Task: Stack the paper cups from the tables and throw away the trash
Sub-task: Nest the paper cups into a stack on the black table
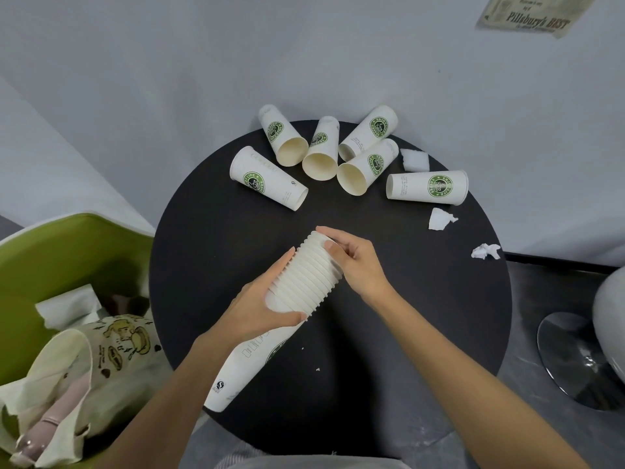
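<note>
A long stack of white paper cups (306, 275) lies tilted over the round black table (389, 350), rims pointing up and away. My left hand (262, 304) grips the stack around its middle. My right hand (353, 260) holds the top rims, fingers curled over the opening. Several loose cups with green logos lie on their sides at the table's far edge, among them one at the left (267, 177) and one at the right (427, 186). Crumpled white tissue pieces (439, 220) (485, 251) (414, 160) lie on the right side.
A green bin (50, 252) at the left holds a printed cloth bag (84, 367) and white paper. A grey wall rises right behind the table. A chrome chair base (571, 360) stands on the floor at the right. Small white crumbs dot the table.
</note>
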The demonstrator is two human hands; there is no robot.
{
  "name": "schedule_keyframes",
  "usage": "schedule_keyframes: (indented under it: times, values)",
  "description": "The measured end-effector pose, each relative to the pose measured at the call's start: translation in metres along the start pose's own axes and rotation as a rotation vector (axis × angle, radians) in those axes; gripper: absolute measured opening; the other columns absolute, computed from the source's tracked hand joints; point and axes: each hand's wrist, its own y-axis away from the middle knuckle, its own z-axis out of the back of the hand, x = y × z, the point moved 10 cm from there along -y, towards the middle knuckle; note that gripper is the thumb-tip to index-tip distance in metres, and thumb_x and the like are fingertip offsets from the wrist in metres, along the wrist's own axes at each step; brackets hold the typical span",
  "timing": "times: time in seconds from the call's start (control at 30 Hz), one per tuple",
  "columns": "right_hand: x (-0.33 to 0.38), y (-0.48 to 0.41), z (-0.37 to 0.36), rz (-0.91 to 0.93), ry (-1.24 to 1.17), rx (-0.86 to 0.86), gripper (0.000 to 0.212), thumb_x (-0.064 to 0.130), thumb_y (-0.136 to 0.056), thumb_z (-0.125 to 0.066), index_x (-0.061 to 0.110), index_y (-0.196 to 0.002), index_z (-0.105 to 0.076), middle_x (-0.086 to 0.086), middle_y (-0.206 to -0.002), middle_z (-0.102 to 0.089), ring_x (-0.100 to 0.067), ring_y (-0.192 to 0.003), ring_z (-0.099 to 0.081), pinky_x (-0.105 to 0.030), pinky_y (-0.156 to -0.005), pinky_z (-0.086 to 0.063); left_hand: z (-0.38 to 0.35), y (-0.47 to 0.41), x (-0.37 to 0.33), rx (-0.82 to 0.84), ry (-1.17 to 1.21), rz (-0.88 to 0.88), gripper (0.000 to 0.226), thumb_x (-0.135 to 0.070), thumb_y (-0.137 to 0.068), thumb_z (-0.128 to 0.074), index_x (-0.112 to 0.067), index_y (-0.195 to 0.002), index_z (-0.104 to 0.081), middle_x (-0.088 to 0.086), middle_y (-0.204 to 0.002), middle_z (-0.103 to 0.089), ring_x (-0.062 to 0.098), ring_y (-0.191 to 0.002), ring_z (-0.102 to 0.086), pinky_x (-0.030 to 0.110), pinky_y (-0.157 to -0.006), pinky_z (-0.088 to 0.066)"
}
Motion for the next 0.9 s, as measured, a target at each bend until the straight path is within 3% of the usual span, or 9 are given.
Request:
schedule_keyframes:
  times: [0.1, 0.2, 0.3, 0.4, 0.53, 0.63, 0.77, 0.9]
  values:
    - [0.001, -0.008, -0.010, 0.001, 0.005, -0.005, 0.029, 0.012, -0.097, -0.051, 0.017, -0.123, -0.062, -0.004, -0.111, -0.069, -0.011, -0.100, -0.062, -0.027, -0.093, -0.050, 0.008, -0.004, 0.006, -0.022, -0.015, 0.018, 0.112, -0.064, -0.052, -0.077, -0.068, -0.141, -0.008, -0.022, -0.138, -0.044, 0.010, -0.125, -0.048, 0.046, -0.103, -0.047]
    - [0.004, -0.023, -0.020, 0.034, 0.075, 0.019, 0.027, 0.017, -0.096, -0.052, 0.025, -0.119, -0.063, -0.019, -0.085, -0.066, -0.028, -0.081, -0.060, -0.034, -0.088, -0.051, 0.019, -0.007, 0.013, -0.058, -0.013, 0.021, 0.109, -0.066, -0.053, -0.076, -0.071, -0.139, -0.008, -0.020, -0.135, -0.046, 0.012, -0.122, -0.049, 0.048, -0.101, -0.048]
    - [0.006, -0.041, -0.027, 0.043, 0.111, 0.029, 0.026, 0.019, -0.096, -0.054, 0.023, -0.119, -0.064, -0.003, -0.057, -0.042, -0.017, -0.062, -0.042, -0.017, -0.075, -0.044, 0.032, -0.011, 0.020, -0.093, -0.010, 0.024, 0.106, -0.066, -0.054, -0.074, -0.073, -0.136, -0.008, -0.020, -0.133, -0.046, 0.011, -0.121, -0.049, 0.048, -0.100, -0.048]
    - [0.011, -0.063, -0.034, 0.038, 0.103, 0.019, 0.025, 0.021, -0.095, -0.055, 0.021, -0.119, -0.063, -0.002, -0.064, -0.050, -0.009, -0.066, -0.049, -0.013, -0.079, -0.042, 0.047, -0.016, 0.027, -0.116, -0.001, 0.030, 0.106, -0.066, -0.055, -0.074, -0.070, -0.138, -0.009, -0.021, -0.134, -0.045, 0.010, -0.121, -0.049, 0.048, -0.101, -0.048]
    - [0.015, -0.098, -0.049, 0.041, 0.131, 0.043, 0.027, 0.018, -0.095, -0.054, 0.019, -0.120, -0.062, 0.000, -0.083, -0.071, -0.006, -0.085, -0.064, -0.023, -0.093, -0.046, 0.072, -0.023, 0.040, -0.161, 0.020, 0.036, 0.109, -0.055, -0.062, -0.082, -0.057, -0.147, -0.014, -0.021, -0.140, -0.043, 0.010, -0.125, -0.046, 0.043, -0.105, -0.044]
    - [0.018, -0.126, -0.061, 0.063, 0.154, 0.057, 0.029, 0.013, -0.094, -0.053, 0.016, -0.122, -0.061, -0.001, -0.087, -0.071, -0.011, -0.085, -0.066, -0.021, -0.089, -0.049, 0.091, -0.032, 0.050, -0.191, 0.020, 0.042, 0.108, -0.052, -0.064, -0.082, -0.054, -0.149, -0.014, -0.021, -0.142, -0.040, 0.010, -0.127, -0.044, 0.042, -0.107, -0.042]
    - [0.020, -0.169, -0.074, 0.103, 0.261, 0.052, 0.034, 0.011, -0.092, -0.055, 0.014, -0.125, -0.059, -0.005, -0.096, -0.066, -0.011, -0.089, -0.059, -0.005, -0.080, -0.041, 0.114, -0.043, 0.065, -0.216, 0.029, 0.074, 0.107, -0.059, -0.058, -0.078, -0.063, -0.144, -0.014, -0.028, -0.143, -0.038, 0.009, -0.129, -0.042, 0.046, -0.109, -0.039]
    - [0.026, -0.209, -0.090, 0.183, 0.413, 0.054, 0.041, 0.007, -0.089, -0.058, 0.012, -0.130, -0.054, -0.005, -0.108, -0.061, -0.014, -0.099, -0.055, -0.015, -0.085, -0.039, 0.137, -0.053, 0.075, -0.251, 0.017, 0.087, 0.106, -0.056, -0.060, -0.079, -0.063, -0.143, -0.013, -0.033, -0.145, -0.033, 0.007, -0.131, -0.038, 0.042, -0.111, -0.035]
